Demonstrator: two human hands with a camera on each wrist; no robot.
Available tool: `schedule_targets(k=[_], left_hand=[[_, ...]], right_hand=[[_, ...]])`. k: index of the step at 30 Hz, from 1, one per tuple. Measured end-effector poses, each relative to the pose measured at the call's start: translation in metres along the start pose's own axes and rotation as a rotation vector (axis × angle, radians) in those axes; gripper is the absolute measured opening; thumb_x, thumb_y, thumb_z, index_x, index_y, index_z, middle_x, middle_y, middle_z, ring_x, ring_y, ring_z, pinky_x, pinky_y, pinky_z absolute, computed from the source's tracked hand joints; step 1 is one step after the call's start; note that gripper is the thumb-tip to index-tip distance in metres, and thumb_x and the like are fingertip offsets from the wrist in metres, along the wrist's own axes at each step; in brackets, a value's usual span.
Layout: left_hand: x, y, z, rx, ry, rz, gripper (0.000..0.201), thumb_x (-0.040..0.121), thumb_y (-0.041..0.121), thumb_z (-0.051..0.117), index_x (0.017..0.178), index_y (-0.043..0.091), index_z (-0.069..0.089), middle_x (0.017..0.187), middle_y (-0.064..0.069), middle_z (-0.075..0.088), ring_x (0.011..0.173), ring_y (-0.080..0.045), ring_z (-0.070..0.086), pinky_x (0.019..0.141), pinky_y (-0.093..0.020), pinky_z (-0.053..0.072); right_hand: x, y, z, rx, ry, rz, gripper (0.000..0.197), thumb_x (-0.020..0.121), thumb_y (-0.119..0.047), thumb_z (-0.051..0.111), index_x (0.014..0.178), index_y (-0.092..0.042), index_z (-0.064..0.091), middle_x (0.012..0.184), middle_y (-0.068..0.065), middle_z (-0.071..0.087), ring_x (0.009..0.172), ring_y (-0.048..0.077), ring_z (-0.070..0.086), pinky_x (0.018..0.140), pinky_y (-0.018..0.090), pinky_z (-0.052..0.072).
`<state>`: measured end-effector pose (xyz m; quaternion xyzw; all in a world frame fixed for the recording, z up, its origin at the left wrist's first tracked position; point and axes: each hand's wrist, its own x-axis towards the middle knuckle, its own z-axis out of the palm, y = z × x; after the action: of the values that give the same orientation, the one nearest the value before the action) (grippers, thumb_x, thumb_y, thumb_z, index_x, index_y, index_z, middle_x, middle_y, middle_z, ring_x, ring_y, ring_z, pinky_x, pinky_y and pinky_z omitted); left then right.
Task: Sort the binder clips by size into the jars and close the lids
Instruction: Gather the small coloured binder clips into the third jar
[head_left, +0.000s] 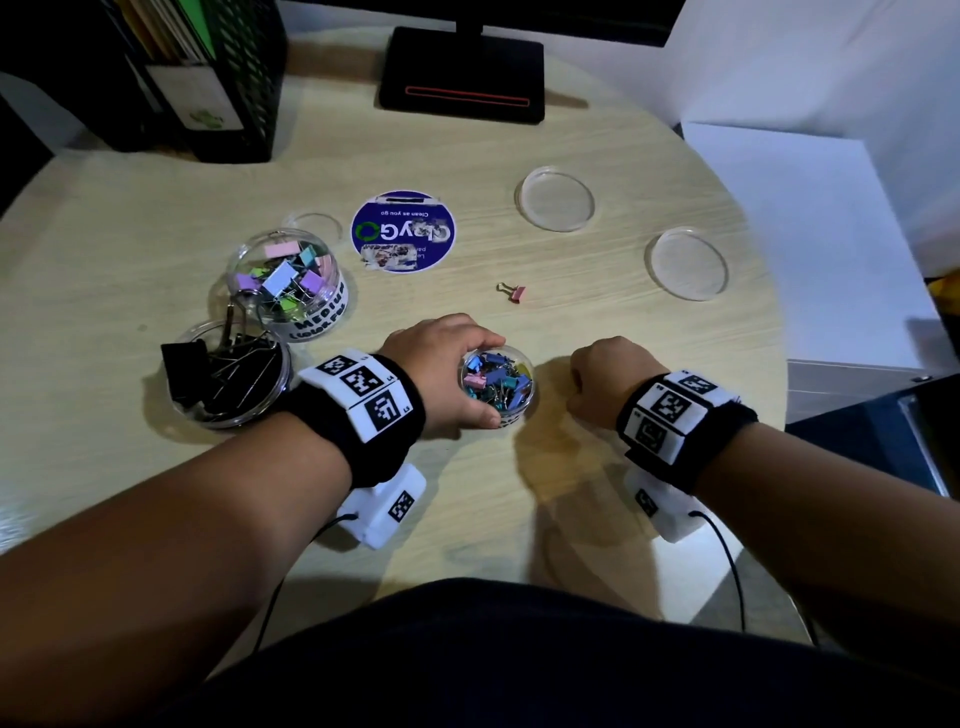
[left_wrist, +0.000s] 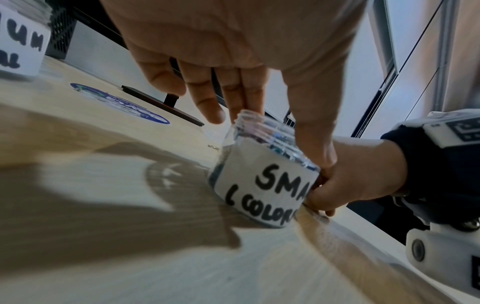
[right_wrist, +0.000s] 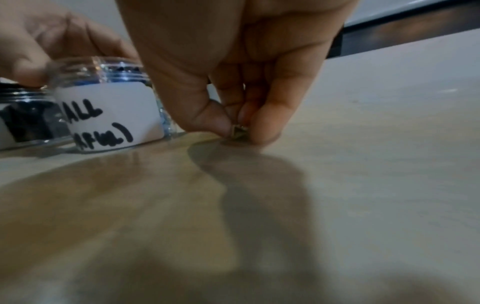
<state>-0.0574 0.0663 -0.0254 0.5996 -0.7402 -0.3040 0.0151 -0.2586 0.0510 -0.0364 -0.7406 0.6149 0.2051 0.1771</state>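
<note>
My left hand (head_left: 441, 366) grips the rim of the open small jar (head_left: 496, 382), which is labelled "SMALL (COLORFUL)" (left_wrist: 262, 185) and holds several small coloured clips. Just right of the jar, my right hand (head_left: 605, 379) is down on the table and pinches a tiny binder clip (right_wrist: 238, 131) between thumb and fingers. A loose pink clip (head_left: 514, 292) lies farther back. The medium jar (head_left: 283, 280) of pastel clips and the large jar (head_left: 228, 374) of black clips stand open at the left.
Two clear lids (head_left: 555, 197) (head_left: 685, 262) lie at the back right, and a third lid (head_left: 317, 221) sits behind the medium jar. A round blue sticker (head_left: 402, 231), a monitor stand (head_left: 462, 73) and a black mesh file holder (head_left: 208, 78) sit farther back.
</note>
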Motion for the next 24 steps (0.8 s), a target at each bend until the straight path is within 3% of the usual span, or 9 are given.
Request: schedule_targets(k=[4,9,11,13,16,18,20,21,24], left_hand=[[0.001,0.000,-0.001,-0.001,-0.003,0.013,0.080,0.053,0.049,0.084,0.125,0.039,0.051,0.119,0.020,0.052,0.108,-0.007,0.051,0.094,-0.029,0.046],[0.005,-0.002,-0.001,0.006,0.004,0.038,0.079,0.052,0.049,0.084,0.123,0.037,0.053,0.119,0.018,0.053,0.108,-0.009,0.052,0.091,-0.024,0.042],[0.007,0.000,0.000,-0.006,0.002,0.044,0.077,0.049,0.051,0.085,0.119,0.037,0.056,0.115,0.018,0.054,0.106,-0.010,0.052,0.089,-0.025,0.043],[0.009,0.000,0.001,-0.014,0.007,0.043,0.076,0.047,0.053,0.085,0.116,0.039,0.056,0.111,0.019,0.054,0.103,-0.009,0.053,0.088,-0.026,0.044],[0.010,0.000,0.002,-0.010,0.019,0.052,0.078,0.048,0.051,0.085,0.119,0.038,0.056,0.116,0.018,0.054,0.107,-0.009,0.053,0.092,-0.028,0.044],[0.011,-0.001,0.002,-0.007,0.006,0.049,0.076,0.048,0.051,0.084,0.118,0.036,0.057,0.115,0.016,0.054,0.107,-0.012,0.053,0.091,-0.030,0.044],[0.011,-0.001,0.001,0.015,-0.002,0.042,0.076,0.048,0.054,0.082,0.116,0.034,0.056,0.113,0.015,0.054,0.105,-0.014,0.053,0.088,-0.031,0.045],[0.012,-0.002,0.001,0.026,-0.001,0.038,0.078,0.049,0.056,0.081,0.119,0.033,0.055,0.114,0.015,0.054,0.106,-0.014,0.053,0.089,-0.031,0.046],[0.012,-0.001,0.000,0.032,-0.002,0.030,0.083,0.050,0.055,0.082,0.126,0.037,0.050,0.118,0.018,0.052,0.108,-0.010,0.052,0.092,-0.028,0.045]], right_hand=[[-0.004,-0.002,-0.007,0.177,0.081,-0.003,0.009,0.075,-0.023,0.060,0.078,-0.014,0.059,0.082,0.004,0.060,0.077,0.022,0.055,0.062,0.027,0.042],[-0.020,-0.025,-0.024,0.332,0.397,-0.363,0.015,0.069,-0.020,0.060,0.076,-0.009,0.067,0.070,0.005,0.061,0.065,0.023,0.053,0.060,0.025,0.037],[-0.022,-0.034,-0.024,0.344,0.435,-0.474,0.020,0.062,-0.023,0.056,0.070,-0.008,0.068,0.064,0.007,0.063,0.056,0.024,0.053,0.056,0.023,0.036],[-0.020,-0.040,-0.020,0.306,0.388,-0.529,0.023,0.063,-0.025,0.058,0.073,-0.008,0.070,0.068,0.010,0.066,0.058,0.028,0.059,0.056,0.027,0.044],[-0.017,-0.041,-0.016,0.281,0.295,-0.528,0.028,0.070,-0.029,0.063,0.088,-0.011,0.073,0.084,0.011,0.071,0.074,0.029,0.064,0.068,0.034,0.050],[-0.014,-0.039,-0.015,0.364,0.351,-0.521,0.029,0.070,-0.031,0.059,0.088,-0.013,0.074,0.082,0.007,0.071,0.070,0.023,0.061,0.067,0.025,0.047],[-0.003,-0.031,-0.020,0.447,0.423,-0.429,0.020,0.076,-0.022,0.062,0.091,-0.014,0.072,0.086,0.004,0.069,0.069,0.014,0.052,0.066,0.018,0.040],[0.005,-0.026,-0.022,0.445,0.443,-0.371,0.018,0.079,-0.018,0.063,0.095,-0.014,0.071,0.091,0.004,0.068,0.073,0.013,0.050,0.069,0.019,0.040],[0.033,-0.012,-0.027,0.306,0.399,-0.224,0.029,0.084,-0.018,0.059,0.112,-0.017,0.064,0.115,0.005,0.061,0.102,0.022,0.055,0.090,0.029,0.041]])
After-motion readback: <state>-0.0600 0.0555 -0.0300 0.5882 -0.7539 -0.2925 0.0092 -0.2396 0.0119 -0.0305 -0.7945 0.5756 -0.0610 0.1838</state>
